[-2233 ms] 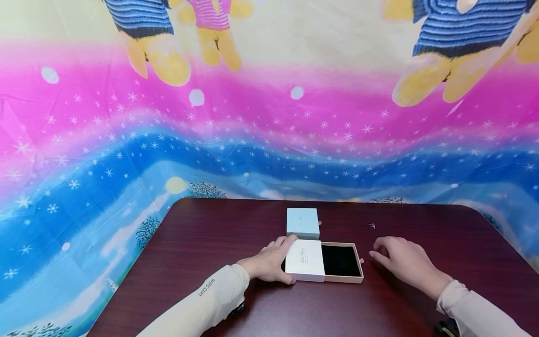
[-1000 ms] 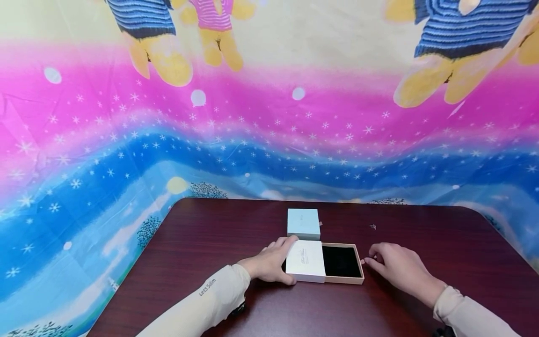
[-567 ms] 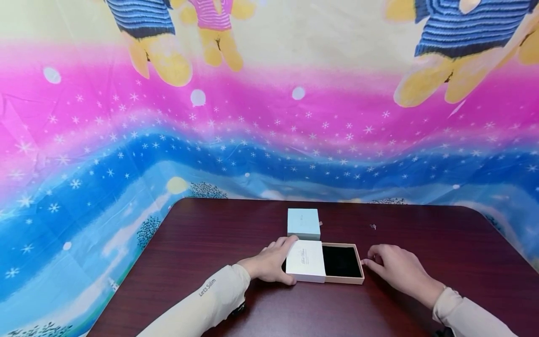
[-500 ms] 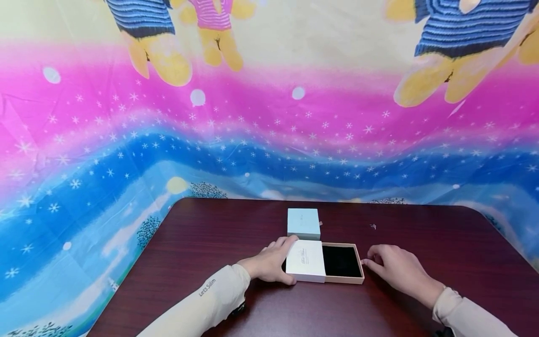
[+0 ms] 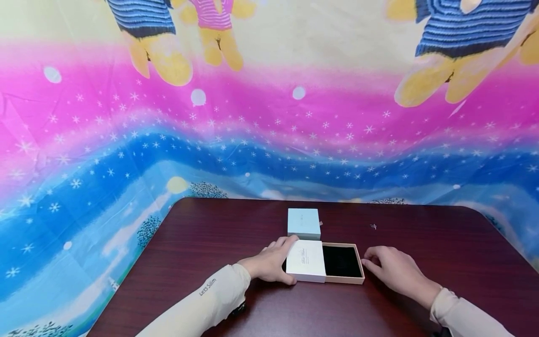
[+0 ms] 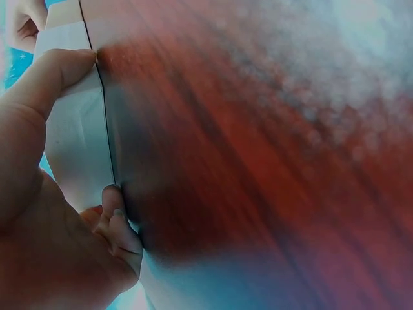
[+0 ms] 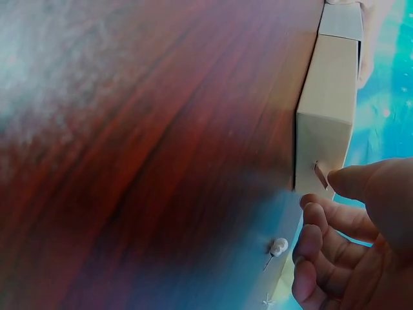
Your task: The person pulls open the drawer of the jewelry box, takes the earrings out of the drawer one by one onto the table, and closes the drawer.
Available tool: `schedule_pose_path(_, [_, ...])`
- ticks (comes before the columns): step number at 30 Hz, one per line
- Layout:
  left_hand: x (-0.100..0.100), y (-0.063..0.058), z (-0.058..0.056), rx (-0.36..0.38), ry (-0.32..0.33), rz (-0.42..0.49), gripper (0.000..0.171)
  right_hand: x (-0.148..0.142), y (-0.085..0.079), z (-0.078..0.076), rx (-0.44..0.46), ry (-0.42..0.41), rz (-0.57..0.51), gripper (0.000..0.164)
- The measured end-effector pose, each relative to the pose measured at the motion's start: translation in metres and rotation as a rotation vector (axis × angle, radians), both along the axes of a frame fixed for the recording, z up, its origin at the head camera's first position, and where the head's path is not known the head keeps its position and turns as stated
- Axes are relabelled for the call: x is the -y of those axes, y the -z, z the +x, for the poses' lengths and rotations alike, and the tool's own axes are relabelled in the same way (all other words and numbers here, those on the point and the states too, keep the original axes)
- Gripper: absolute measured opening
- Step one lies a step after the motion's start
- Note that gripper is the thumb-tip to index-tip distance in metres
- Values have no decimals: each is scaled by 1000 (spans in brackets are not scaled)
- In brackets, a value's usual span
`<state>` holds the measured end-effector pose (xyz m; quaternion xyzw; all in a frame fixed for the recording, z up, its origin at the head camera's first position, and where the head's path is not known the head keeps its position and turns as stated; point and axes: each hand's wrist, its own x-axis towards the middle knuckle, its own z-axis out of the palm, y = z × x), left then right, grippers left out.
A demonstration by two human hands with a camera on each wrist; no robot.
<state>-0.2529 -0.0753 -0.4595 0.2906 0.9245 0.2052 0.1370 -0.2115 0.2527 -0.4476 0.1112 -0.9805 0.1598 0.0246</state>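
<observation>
A white slide-out box lies on the table, its printed sleeve (image 5: pixel 305 260) on the left. Out of the sleeve's right end extends a drawer (image 5: pixel 343 261) with a black lining and tan rim. My left hand (image 5: pixel 271 262) grips the sleeve, thumb on the near side and fingers over the far side. At the drawer's right end is my right hand (image 5: pixel 391 267), fingers loosely curled. In the right wrist view a small ribbon tab (image 7: pixel 321 175) sticks out of the drawer end, my thumb tip right beside it and the index fingertip a little below, apart from the thumb.
A closed pale mint box (image 5: pixel 303 223) with a side tab stands right behind the white one. Small stud earrings (image 5: pixel 373 226) lie farther back on the right; one shows a white head (image 7: pixel 279 247) and a thin post. A patterned cloth (image 5: pixel 269 117) hangs behind the table.
My right hand has come left to the drawer's tab end, and its fingertips now cover the tab in the head view. My left hand and both boxes have stayed put.
</observation>
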Motion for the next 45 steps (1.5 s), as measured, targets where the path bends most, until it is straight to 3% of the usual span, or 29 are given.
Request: schedule_pose_path(45, [0,2,-1,1,-1,-12,107,6,2,0,6,-39,0,16])
